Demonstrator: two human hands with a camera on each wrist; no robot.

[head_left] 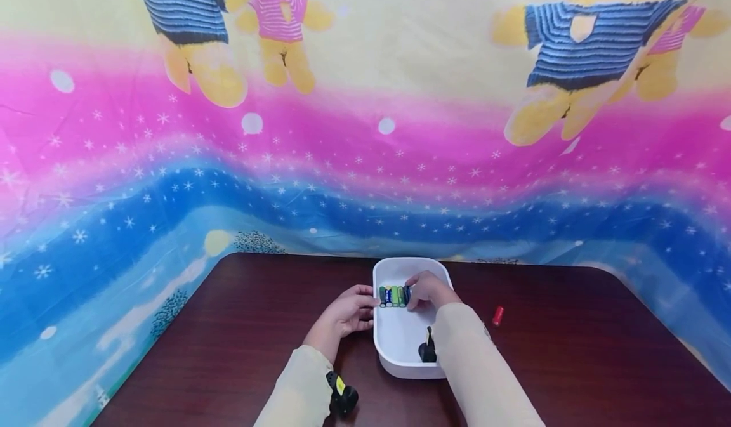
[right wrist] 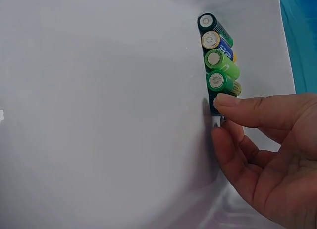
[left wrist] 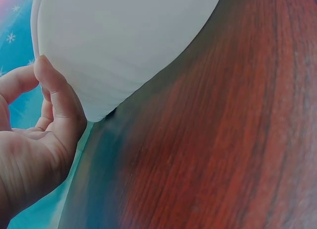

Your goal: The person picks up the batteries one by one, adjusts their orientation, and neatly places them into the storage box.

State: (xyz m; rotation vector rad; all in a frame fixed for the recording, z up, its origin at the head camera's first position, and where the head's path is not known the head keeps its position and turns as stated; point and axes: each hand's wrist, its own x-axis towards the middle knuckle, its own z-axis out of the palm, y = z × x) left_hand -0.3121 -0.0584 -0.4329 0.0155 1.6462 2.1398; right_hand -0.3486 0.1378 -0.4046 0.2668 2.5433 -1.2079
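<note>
A white plastic bin [head_left: 400,344] stands on the dark wooden table [head_left: 257,325]. Several batteries [head_left: 393,295] lie side by side in a row inside it, green, blue and dark ones [right wrist: 218,55]. My right hand [head_left: 428,290] reaches into the bin, and its fingertips [right wrist: 233,104] pinch a dark battery [right wrist: 213,101] at the near end of the row, which they mostly hide. My left hand [head_left: 348,309] rests against the bin's outer left wall [left wrist: 124,40]. Its thumb [left wrist: 59,105] touches the wall and its fingers are loosely curved.
A small red cylinder [head_left: 498,316] lies on the table right of the bin. A colourful bear-print cloth [head_left: 365,129] hangs behind and around the table. Bare wood [left wrist: 223,140] runs along the bin's left side.
</note>
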